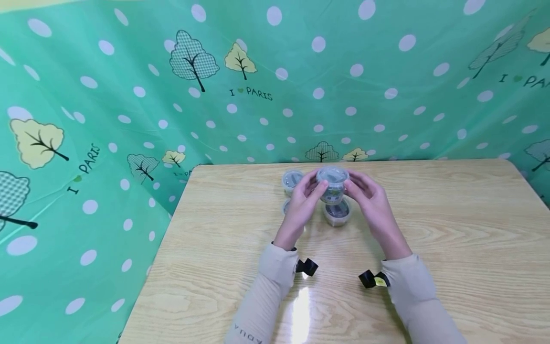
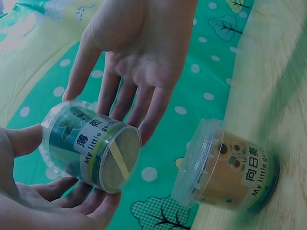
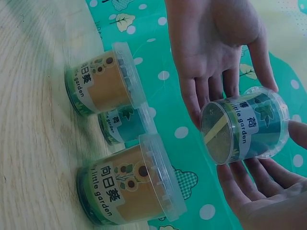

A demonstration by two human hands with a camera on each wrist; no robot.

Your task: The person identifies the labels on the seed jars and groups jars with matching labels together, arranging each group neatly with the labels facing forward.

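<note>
In the head view, my left hand (image 1: pixel 302 206) and right hand (image 1: pixel 377 203) hold a small clear lidded plastic cup (image 1: pixel 333 191) between them, raised off the table. Thumbs touch its near side by the lid, while the fingers support it from the sides and below. Its green label reads "My little garden" with a leaf picture, seen on the cup (image 2: pixel 86 139) in the left wrist view. Its base shows brown contents and a pale strip. Just below the hands stands a similar sunflower-labelled cup (image 1: pixel 337 212), upright with its lid on.
Two more lidded cups stand left of it: one farther back (image 1: pixel 292 180) and one (image 1: pixel 286 206) partly hidden by my left hand. The right wrist view shows a leaf-labelled cup (image 3: pixel 127 125) behind sunflower ones. A green patterned cloth (image 1: pixel 266 91) rises behind the wooden table (image 1: pixel 206 248).
</note>
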